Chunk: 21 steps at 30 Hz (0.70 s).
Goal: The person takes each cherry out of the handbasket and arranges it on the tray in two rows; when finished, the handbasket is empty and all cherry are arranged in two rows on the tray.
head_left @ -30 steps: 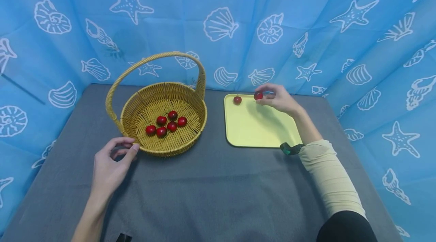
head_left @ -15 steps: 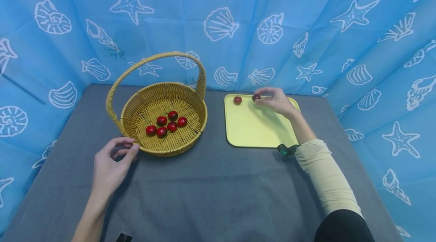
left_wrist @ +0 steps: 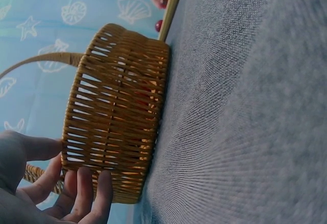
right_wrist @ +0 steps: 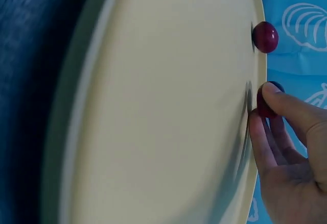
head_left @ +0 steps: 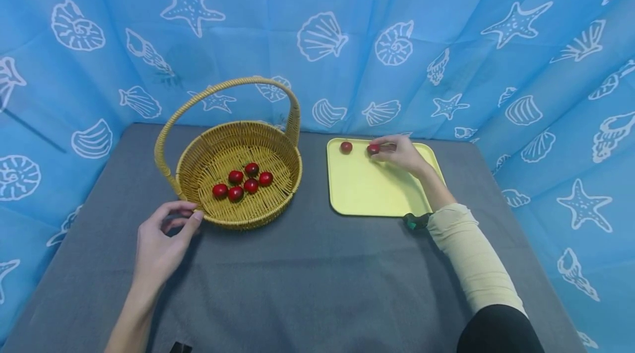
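My left hand [head_left: 163,240] grips the near-left rim of a round wicker basket [head_left: 238,218], thumb on the rim and fingertips against the woven wall [left_wrist: 115,117]. Several dark red cherries [head_left: 235,193] lie inside the basket. To the right, my right hand [head_left: 404,155] is over the far side of a pale yellow tray [head_left: 367,193]. Its thumb and fingers pinch a cherry [head_left: 373,149], close over the tray surface; the right wrist view shows this cherry [right_wrist: 266,101] between them. Another cherry [head_left: 346,147] sits on the tray near its far-left corner.
The basket's tall arched handle [head_left: 223,85] rises above its rim. A grey cloth [head_left: 307,281] covers the table. Behind it hangs a blue curtain [head_left: 278,5] with white shell and starfish prints. A dark strap piece [head_left: 416,221] hangs from the right wrist beside the tray's front edge.
My right hand has lowered the cherry toward the tray and shifted slightly left and nearer. The left hand and basket have stayed put.
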{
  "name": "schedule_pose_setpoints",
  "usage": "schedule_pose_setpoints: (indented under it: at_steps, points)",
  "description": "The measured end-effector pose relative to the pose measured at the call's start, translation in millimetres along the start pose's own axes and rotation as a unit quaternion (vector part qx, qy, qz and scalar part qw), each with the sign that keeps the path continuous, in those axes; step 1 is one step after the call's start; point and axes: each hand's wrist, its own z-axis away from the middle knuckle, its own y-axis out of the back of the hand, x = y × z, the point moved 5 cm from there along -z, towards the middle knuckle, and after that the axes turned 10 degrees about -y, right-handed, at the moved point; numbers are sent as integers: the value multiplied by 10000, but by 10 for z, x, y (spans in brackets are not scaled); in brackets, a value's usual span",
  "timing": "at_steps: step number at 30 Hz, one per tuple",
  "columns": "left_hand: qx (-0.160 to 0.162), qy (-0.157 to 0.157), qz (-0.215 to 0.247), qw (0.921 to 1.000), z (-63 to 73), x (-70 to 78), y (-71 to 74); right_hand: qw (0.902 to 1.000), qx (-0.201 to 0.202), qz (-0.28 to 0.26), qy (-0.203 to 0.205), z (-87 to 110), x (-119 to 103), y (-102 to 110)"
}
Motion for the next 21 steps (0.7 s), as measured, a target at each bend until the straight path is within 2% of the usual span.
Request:
schedule_pose_setpoints:
  at_steps: [7, 21]
  points:
    - [33, -44, -79, 10000, 5, 8, 0, 9979, 103, 542, 348, -61, -40, -36]
    - [-36, 39, -83, 10000, 6, 4, -1, 9974, 116, 695, 155, -74, -42, -12]
